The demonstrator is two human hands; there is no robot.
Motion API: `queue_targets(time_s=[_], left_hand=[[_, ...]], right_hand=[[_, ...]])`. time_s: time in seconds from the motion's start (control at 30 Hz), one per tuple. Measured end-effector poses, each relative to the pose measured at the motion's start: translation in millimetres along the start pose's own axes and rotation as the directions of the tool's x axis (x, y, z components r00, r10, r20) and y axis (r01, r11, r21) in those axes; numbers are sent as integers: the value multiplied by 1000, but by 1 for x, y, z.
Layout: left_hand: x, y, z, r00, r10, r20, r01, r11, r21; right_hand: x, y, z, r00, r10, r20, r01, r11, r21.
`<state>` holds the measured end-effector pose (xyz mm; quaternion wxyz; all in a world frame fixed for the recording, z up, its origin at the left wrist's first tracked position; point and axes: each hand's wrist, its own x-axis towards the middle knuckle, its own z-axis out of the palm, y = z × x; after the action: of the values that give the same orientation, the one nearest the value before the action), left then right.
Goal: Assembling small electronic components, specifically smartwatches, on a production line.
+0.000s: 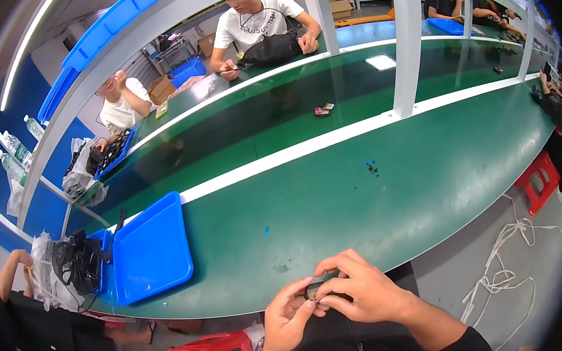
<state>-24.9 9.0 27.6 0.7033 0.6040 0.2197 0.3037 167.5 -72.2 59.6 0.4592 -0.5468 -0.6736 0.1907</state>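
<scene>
At the bench's near edge, my left hand point(289, 316) and my right hand point(366, 294) come together around a small dark piece point(314, 291). Fingers cover most of it, so its kind cannot be made out. Both hands are closed on it, thumbs and fingertips pinching from either side. A metal-banded watch sits on my left wrist. Behind my hands lies the green worktop point(324, 205), with a small blue scrap point(267, 230) and a cluster of dark bits point(372, 168) on it.
A blue tray point(181, 244) lies on the left, beside black cabled parts point(78, 260). Grey posts point(406, 44) rise from the bench. Across it, a person point(258, 27) handles a black bag. Red stools point(541, 181) and a white cable point(501, 280) are on the floor.
</scene>
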Motion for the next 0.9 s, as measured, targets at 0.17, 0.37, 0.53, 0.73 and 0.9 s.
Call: queue_targets(time_s=[0.17, 0.37, 0.53, 0.73, 0.9], left_hand=[[-14, -19, -9, 999, 16, 49, -8, 988, -155], [-26, -23, -5, 1000, -20, 19, 24, 971, -238], [-35, -34, -6, 1000, -19, 21, 26, 921, -388], [-42, -36, -5, 996, -75, -38, 57, 933, -356], [-42, -39, -6, 997, -73, -19, 59, 906, -419]], right_hand=[[-7, -8, 9, 1000, 3, -10, -4, 999, -50], [-10, -11, 12, 999, -34, 27, 34, 999, -29], [-15, -15, 23, 999, -33, -12, 33, 998, -60], [-23, -15, 37, 993, -71, -95, 57, 988, -143], [-26, -14, 45, 992, 38, -121, -37, 999, 9]])
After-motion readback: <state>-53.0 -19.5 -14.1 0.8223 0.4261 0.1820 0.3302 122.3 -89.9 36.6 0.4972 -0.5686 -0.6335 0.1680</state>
